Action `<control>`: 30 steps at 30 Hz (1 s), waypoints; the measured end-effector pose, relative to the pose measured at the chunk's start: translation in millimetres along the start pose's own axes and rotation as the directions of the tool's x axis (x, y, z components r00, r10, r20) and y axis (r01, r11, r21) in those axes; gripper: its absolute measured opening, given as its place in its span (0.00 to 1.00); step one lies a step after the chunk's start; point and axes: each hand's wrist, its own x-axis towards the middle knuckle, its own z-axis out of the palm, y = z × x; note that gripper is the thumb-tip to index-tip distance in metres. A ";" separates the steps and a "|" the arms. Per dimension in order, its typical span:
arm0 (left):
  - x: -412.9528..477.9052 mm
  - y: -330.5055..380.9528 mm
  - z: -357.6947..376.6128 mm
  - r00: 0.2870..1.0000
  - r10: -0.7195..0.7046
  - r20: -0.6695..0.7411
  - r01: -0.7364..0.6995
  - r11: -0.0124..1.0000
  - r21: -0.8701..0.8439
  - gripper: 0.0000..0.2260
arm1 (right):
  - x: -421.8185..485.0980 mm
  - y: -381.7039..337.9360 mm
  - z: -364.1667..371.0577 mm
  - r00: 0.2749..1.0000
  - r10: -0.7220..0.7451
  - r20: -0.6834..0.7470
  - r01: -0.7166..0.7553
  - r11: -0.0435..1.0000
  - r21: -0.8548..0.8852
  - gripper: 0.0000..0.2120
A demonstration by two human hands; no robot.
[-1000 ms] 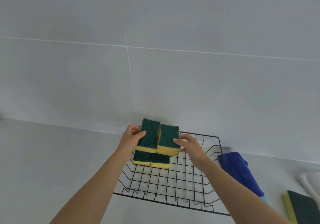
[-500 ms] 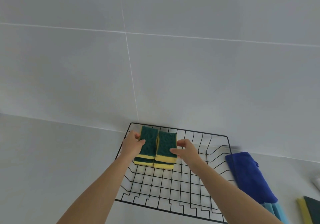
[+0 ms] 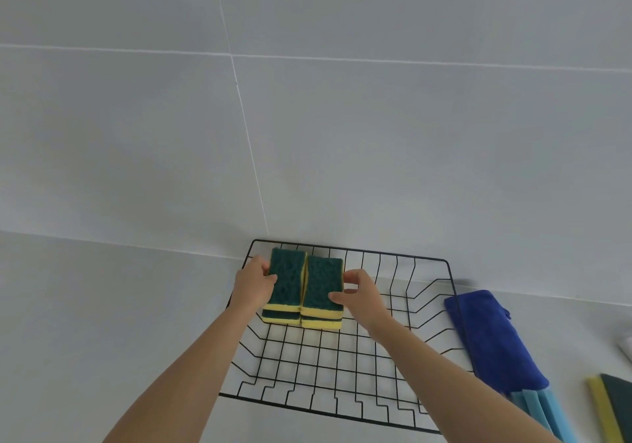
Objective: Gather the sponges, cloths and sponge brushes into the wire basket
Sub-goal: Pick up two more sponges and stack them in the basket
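The sponges (image 3: 304,288) are four green-and-yellow blocks, two stacks side by side, and I judge them light and soft. They should give under the fingers and not slip, because the green scouring face is rough. The best place to hold such a block is on its long outer sides, pressing the two stacks together, and this is how the person holds them.

The left hand (image 3: 254,287) lies flat against the outer side of the left stack, with the thumb on the green top. The right hand (image 3: 359,297) is half open: the thumb touches the outer side of the right stack, and the fingers curl loosely above it. Between the hands, the sponges sit in the far left corner of the wire basket (image 3: 345,367).

Outside the right forearm, beside the basket, lie a blue cloth (image 3: 492,336) and more sponges (image 3: 612,405) near the edge of the view.
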 end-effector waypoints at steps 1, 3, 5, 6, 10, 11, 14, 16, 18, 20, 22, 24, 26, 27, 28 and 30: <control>-0.8 0.6 1.0 1.000 0.004 0.011 -0.004 1.000 0.013 0.07 | -0.5 -0.2 0.4 1.000 0.003 0.002 -0.003 1.000 -0.008 0.20; -2.3 1.7 1.9 1.000 0.006 0.028 -0.007 1.000 0.023 0.08 | -2.2 -1.8 0.1 1.000 0.011 0.004 -0.011 1.000 -0.029 0.20; -3.9 3.0 1.2 0.999 0.012 0.038 -0.013 1.000 0.027 0.09 | -4.3 -5.0 -1.3 1.000 0.016 0.013 -0.015 0.997 -0.070 0.21; -5.2 3.6 0.5 0.999 0.018 0.043 -0.019 0.999 0.031 0.10 | -5.9 -7.1 -2.4 1.000 0.017 0.018 -0.015 0.995 -0.098 0.22; -17.2 11.8 -4.6 0.993 0.116 0.006 -0.116 0.992 0.048 0.16 | -18.1 -17.4 -11.0 0.996 -0.078 0.031 0.084 0.959 -0.272 0.28; -20.8 14.7 -6.0 0.987 0.160 -0.010 -0.159 0.985 0.068 0.19 | -22.6 -19.1 -14.7 0.991 -0.128 0.046 0.136 0.930 -0.340 0.30; -35.8 28.3 -10.4 0.963 0.271 0.009 -0.269 0.950 0.162 0.27 | -41.7 -24.6 -28.9 0.960 -0.258 0.107 0.275 0.806 -0.524 0.33; -47.8 40.2 -11.4 0.940 0.340 0.032 -0.338 0.914 0.224 0.29 | -54.8 -27.9 -40.6 0.943 -0.307 0.133 0.320 0.714 -0.622 0.35; -61.9 53.9 -9.3 0.909 0.414 0.051 -0.411 0.865 0.289 0.29 | -68.9 -30.1 -53.8 0.932 -0.332 0.143 0.334 0.638 -0.694 0.35; -77.4 69.0 -4.5 0.878 0.472 0.082 -0.468 0.807 0.361 0.29 | -84.6 -30.1 -68.2 0.929 -0.346 0.131 0.326 0.597 -0.733 0.35; -92.7 84.6 4.2 0.852 0.509 0.118 -0.510 0.759 0.405 0.30 | -101.9 -26.9 -84.9 0.929 -0.356 0.103 0.302 0.565 -0.768 0.35; -109.2 101.6 16.0 0.831 0.536 0.151 -0.545 0.729 0.414 0.30 | -121.0 -20.8 -103.6 0.932 -0.357 0.071 0.265 0.531 -0.805 0.37; -125.8 118.4 30.6 0.811 0.554 0.189 -0.576 0.700 0.422 0.31 | -139.5 -12.5 -123.4 0.933 -0.357 0.039 0.229 0.508 -0.830 0.41; -134.0 126.5 38.6 0.799 0.562 0.213 -0.593 0.679 0.432 0.32 | -148.3 -7.8 -133.5 0.934 -0.357 0.022 0.210 0.498 -0.841 0.42; -142.4 134.5 47.1 0.787 0.568 0.240 -0.610 0.659 0.440 0.32 | -156.8 -2.6 -144.1 0.935 -0.356 0.002 0.187 0.487 -0.853 0.42; -159.6 150.1 65.7 0.764 0.576 0.292 -0.642 0.628 0.440 0.32 | -172.2 9.2 -166.4 0.938 -0.344 -0.035 0.138 0.463 -0.876 0.41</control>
